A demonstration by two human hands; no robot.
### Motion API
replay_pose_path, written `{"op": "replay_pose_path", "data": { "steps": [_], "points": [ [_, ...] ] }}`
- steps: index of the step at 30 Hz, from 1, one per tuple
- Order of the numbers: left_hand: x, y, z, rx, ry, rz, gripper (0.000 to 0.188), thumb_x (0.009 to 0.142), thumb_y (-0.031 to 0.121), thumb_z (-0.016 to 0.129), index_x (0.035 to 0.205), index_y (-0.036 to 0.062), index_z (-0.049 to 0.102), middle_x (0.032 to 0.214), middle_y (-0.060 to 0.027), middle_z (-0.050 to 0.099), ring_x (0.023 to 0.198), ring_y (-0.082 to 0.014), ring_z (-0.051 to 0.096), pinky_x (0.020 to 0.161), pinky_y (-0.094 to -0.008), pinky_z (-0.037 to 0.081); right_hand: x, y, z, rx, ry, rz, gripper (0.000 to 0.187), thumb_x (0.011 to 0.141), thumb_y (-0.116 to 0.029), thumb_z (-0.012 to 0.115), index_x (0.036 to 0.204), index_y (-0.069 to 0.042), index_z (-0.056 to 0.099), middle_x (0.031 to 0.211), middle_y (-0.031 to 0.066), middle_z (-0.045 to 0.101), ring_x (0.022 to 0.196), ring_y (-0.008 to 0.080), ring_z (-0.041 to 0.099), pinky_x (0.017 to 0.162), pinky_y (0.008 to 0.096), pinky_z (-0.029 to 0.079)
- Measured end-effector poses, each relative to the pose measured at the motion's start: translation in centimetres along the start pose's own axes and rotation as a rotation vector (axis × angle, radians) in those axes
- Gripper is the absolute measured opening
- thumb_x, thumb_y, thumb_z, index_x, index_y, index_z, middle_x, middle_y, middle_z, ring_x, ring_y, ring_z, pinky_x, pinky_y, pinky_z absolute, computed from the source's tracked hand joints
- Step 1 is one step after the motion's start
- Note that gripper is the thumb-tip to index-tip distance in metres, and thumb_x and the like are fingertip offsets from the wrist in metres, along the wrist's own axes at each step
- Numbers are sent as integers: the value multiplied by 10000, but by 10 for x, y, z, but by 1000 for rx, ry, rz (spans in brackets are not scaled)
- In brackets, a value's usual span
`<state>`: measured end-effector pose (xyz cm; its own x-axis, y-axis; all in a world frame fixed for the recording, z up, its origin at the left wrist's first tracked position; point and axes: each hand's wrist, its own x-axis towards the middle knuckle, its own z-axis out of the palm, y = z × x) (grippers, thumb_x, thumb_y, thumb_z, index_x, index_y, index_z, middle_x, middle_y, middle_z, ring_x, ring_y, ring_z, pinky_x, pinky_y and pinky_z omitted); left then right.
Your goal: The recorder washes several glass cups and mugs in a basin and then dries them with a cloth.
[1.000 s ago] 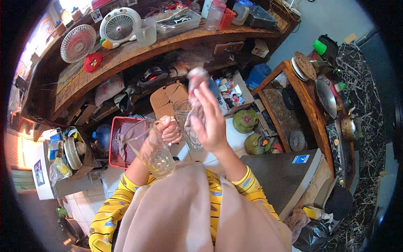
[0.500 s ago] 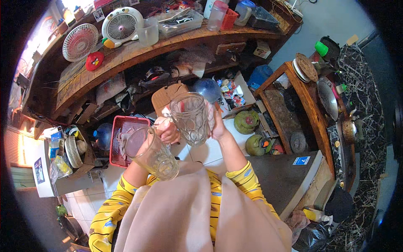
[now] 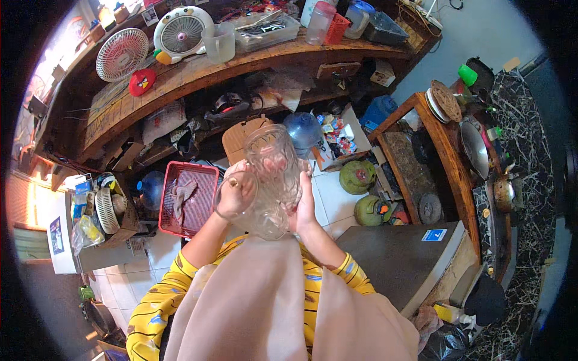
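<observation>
Two clear patterned glass mugs are held up in front of my chest, close together and overlapping in the view. The farther mug (image 3: pixel 265 143) has its mouth tilted up and away, and my right hand (image 3: pixel 305 207) wraps round its right side. The nearer mug (image 3: pixel 265 219) lies lower and to the left, its mouth facing left. My left hand (image 3: pixel 227 198) is closed at the mugs, partly seen through the nearer one's glass. Its fingers seem to be around the handles, but the exact grip is blurred by the glass.
A red basket (image 3: pixel 201 210) with a grey cloth (image 3: pixel 183 195) stands on the floor at left. Beyond is a wooden counter (image 3: pixel 259 63) with fans and containers. Green gas cylinders (image 3: pixel 367 210), a wooden rack (image 3: pixel 442 144) and a dark fridge-like box (image 3: pixel 385 249) are at right.
The two mugs have come closer together and now overlap. The nearer mug has moved right and up with my left hand. My right hand has come slightly lower along the farther mug.
</observation>
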<state>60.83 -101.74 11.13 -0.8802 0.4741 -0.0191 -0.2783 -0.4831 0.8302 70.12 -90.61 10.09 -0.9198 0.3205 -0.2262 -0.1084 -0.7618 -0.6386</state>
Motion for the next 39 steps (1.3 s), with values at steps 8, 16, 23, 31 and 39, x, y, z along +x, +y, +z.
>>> {"op": "replay_pose_path", "data": {
  "steps": [8,16,23,31,39],
  "points": [
    [-2,12,7,88,-119,-47,368,836,379,465,616,86,422,476,32,381,389,-38,297,354,-202,204,-17,-12,24,-1121,16,-827,628,848,-363,407,1285,36,198,1311,202,261,1232,296,237,995,356,190],
    [-7,8,0,216,-238,-140,386,815,400,489,671,44,523,488,37,413,421,-40,344,381,-186,249,26,-52,20,-398,-114,-185,540,837,-438,394,1206,-43,395,1105,82,512,824,162,560,674,268,452],
    [-6,12,-7,315,-119,-16,373,798,392,524,686,36,522,588,35,454,511,-54,406,464,-203,350,20,23,-58,624,-606,501,532,852,-471,323,1171,-57,425,1087,83,528,908,206,546,752,313,461],
    [-6,26,-11,1158,-394,480,298,725,162,600,530,10,433,416,-51,351,356,-170,353,834,-380,428,1,-51,-7,-227,141,-185,190,784,-139,454,868,2,551,805,69,560,743,129,551,639,287,456],
    [-12,20,-13,1216,-701,576,320,716,250,613,540,40,446,442,-102,432,488,-268,512,938,-427,336,18,-64,32,-1613,-603,-18,370,747,-73,438,1116,-53,420,680,94,536,675,201,540,616,341,444]
  ]
}}
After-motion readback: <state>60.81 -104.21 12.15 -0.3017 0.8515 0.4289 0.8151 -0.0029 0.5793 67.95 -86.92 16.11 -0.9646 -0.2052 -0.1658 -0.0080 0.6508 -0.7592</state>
